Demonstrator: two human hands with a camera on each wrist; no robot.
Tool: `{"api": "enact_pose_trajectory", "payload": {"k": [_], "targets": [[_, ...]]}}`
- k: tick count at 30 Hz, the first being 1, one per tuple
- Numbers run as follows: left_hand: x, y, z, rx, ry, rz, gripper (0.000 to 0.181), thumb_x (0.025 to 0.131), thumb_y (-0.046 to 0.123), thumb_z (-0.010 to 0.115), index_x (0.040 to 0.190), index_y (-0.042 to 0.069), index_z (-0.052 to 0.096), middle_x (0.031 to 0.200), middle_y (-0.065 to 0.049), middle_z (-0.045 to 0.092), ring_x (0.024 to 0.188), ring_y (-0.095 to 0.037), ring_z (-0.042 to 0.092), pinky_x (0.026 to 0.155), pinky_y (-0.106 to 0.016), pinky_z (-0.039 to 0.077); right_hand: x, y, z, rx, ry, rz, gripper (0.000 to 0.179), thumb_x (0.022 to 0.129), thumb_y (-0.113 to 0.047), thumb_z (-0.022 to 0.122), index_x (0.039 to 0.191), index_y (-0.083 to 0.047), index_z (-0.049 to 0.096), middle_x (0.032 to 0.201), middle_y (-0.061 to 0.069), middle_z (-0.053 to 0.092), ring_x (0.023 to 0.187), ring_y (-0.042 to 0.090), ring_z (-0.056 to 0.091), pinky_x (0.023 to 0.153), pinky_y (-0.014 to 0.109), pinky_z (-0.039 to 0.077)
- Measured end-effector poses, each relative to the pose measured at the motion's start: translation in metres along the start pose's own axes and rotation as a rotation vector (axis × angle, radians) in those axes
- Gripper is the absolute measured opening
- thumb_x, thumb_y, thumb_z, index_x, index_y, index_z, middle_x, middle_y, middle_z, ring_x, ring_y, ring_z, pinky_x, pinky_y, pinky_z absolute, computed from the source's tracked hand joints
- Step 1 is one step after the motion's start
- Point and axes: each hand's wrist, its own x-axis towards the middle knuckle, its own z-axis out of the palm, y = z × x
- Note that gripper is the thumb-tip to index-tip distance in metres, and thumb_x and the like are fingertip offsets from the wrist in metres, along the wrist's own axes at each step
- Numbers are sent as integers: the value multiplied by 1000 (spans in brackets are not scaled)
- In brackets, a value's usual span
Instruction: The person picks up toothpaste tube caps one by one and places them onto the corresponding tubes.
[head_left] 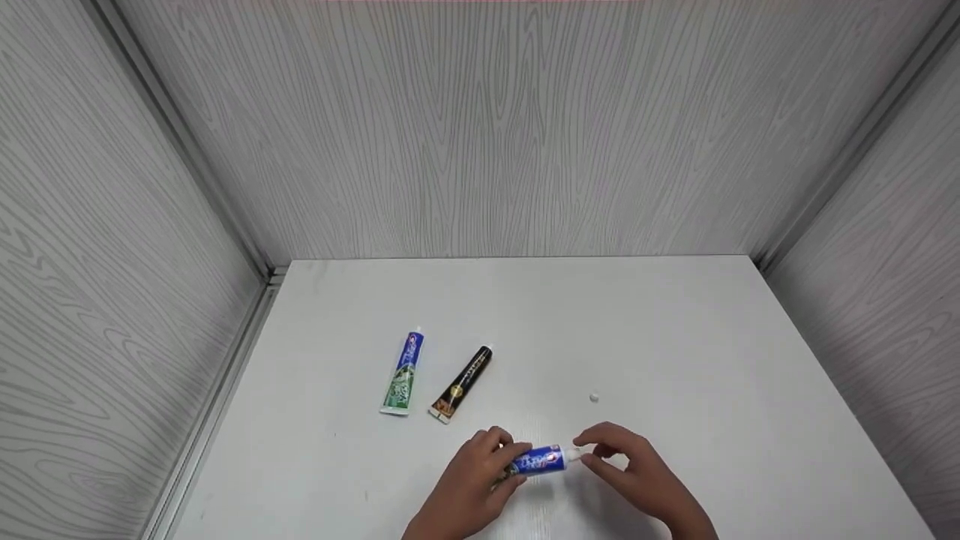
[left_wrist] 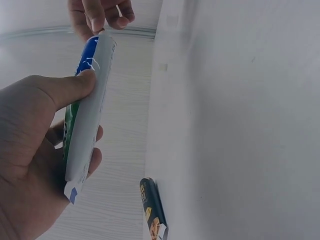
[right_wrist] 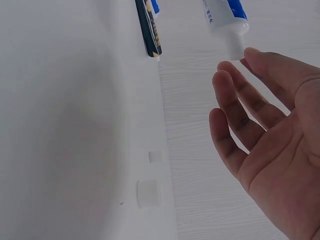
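My left hand (head_left: 471,476) grips a blue, green and white toothpaste tube (head_left: 541,460) around its body, holding it over the table with its white capped end toward the right. In the left wrist view the thumb presses along the tube (left_wrist: 90,110), and its flat crimped end points down. My right hand (head_left: 634,469) is at the other end, thumb and index finger pinching the white cap (right_wrist: 235,46). Its remaining fingers (right_wrist: 227,137) are loosely bent and hold nothing.
A second blue and green toothpaste tube (head_left: 403,375) lies on the white table (head_left: 675,330), left of a black tube (head_left: 461,384). A small white piece (head_left: 594,397) lies beyond the right hand. Grey wood-grain panels (head_left: 480,135) enclose the back and sides.
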Motion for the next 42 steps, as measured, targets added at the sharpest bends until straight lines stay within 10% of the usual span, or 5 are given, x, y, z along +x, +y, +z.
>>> {"api": "enact_pose_trajectory", "payload": {"k": [42], "targets": [[-1,-40,13,-28,-81,-121,37,95,7,76,131,14,72,111,5,58,99,-10,47,93,-36,50,-5,18,-19,-95,156,234,23,98,-17,78,120,-16,75,119,6,75,92,10,68,91,37,57]]}}
